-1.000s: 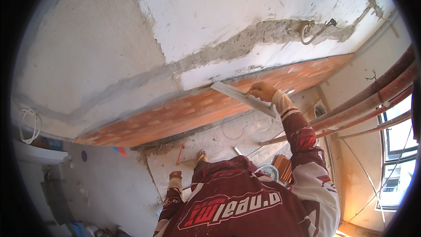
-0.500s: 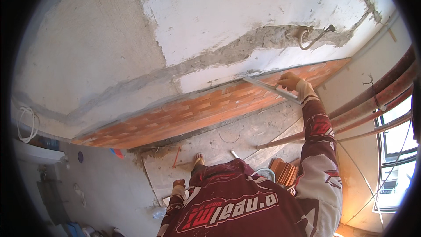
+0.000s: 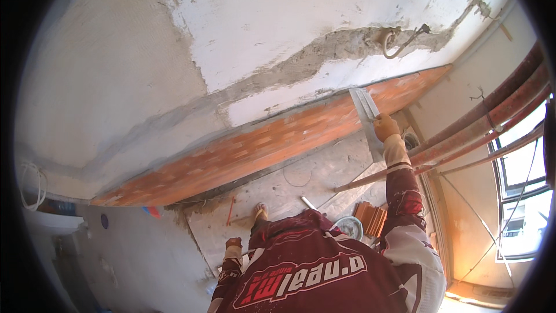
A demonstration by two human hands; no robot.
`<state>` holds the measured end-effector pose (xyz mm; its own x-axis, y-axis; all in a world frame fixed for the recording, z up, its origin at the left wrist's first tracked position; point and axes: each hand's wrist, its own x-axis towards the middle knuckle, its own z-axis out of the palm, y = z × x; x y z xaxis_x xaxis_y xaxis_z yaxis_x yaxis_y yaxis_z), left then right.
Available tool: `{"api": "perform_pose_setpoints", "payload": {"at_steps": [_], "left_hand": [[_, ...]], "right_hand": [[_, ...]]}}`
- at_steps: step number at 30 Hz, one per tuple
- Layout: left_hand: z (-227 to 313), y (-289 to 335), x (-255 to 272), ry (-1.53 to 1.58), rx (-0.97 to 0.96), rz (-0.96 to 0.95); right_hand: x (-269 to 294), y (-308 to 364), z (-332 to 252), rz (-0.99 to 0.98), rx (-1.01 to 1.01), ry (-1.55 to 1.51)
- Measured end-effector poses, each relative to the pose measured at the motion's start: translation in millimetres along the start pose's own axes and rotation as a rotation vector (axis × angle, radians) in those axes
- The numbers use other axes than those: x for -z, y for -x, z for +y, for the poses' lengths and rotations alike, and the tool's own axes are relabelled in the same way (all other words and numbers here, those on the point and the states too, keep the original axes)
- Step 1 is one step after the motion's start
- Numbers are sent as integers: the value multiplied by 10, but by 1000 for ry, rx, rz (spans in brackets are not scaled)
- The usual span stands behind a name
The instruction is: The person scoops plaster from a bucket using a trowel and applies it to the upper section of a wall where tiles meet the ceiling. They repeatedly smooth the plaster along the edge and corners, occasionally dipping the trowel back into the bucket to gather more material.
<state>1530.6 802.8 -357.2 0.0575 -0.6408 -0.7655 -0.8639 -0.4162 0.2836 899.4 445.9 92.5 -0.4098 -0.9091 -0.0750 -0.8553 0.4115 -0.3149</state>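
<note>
In my raised right hand (image 3: 385, 127) is a long, flat grey plastering trowel (image 3: 363, 106), gripped by its handle. The far end of its blade reaches the top edge of the bare orange brick (image 3: 249, 152), just below the white plastered wall (image 3: 249, 23). Whether the blade touches the wall I cannot tell. Low beside my body, my left hand (image 3: 233, 244) is closed. What it holds, if anything, cannot be made out.
Red-brown poles (image 3: 463, 133) slant in at right, near my right arm, before a window (image 3: 524, 197). Below are a round bucket (image 3: 349, 228) and stacked orange bricks (image 3: 370, 218). A cable loop (image 3: 387, 46) sticks out of a rough grey groove in the wall.
My right hand has come down slightly, and the trowel has turned so its broad face shows and its blade stands steeper. My left hand stays low and closed. The view has shifted a little.
</note>
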Motion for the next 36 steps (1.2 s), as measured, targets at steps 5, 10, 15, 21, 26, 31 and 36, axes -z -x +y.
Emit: {"api": "perform_pose_setpoints", "payload": {"at_steps": [5, 10, 15, 21, 26, 31, 36], "left_hand": [[140, -119, 288, -144, -152, 37], [393, -39, 752, -376, -57, -54], [396, 18, 907, -500, -110, -68], [-330, -527, 675, -224, -34, -72], [-103, -748, 1164, -634, -204, -45], [227, -562, 1789, 375, 195, 45], [68, -815, 1776, 406, 110, 210]], "right_hand": [[-285, -67, 83, 106, -14, 13], [-533, -50, -103, 126, -35, 0], [-740, 216, -496, 83, 107, 56], [-1012, 726, -1361, -22, -2, -9], [-1165, 1163, -1873, 45, -26, -126], [-1291, 1521, -2203, 77, 2, -151], [-1261, 1718, -2208, 44, 99, -157]]}}
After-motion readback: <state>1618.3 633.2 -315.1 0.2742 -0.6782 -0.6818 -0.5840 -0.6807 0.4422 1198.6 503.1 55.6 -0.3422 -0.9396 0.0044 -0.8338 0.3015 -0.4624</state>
